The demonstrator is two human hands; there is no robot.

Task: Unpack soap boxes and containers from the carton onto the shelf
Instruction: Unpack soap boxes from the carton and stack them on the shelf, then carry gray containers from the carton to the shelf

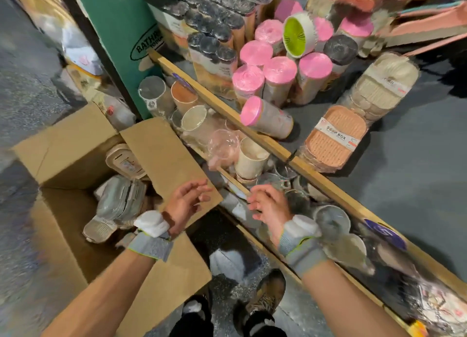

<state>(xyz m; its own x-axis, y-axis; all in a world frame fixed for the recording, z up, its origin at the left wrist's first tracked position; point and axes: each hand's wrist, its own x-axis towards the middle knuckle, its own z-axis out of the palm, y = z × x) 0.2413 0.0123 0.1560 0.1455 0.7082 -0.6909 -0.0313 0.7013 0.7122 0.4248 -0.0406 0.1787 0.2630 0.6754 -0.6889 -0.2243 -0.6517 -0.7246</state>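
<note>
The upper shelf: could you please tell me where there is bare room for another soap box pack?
Bare grey shelf lies right of the orange soap box pack, behind the wooden rail. It is crowded around the pink-lidded rolls and among the cups below the rail.

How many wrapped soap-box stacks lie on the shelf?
2: an orange stack at the front of the shelf, and a beige stack just behind it. Others may be hidden.
</note>
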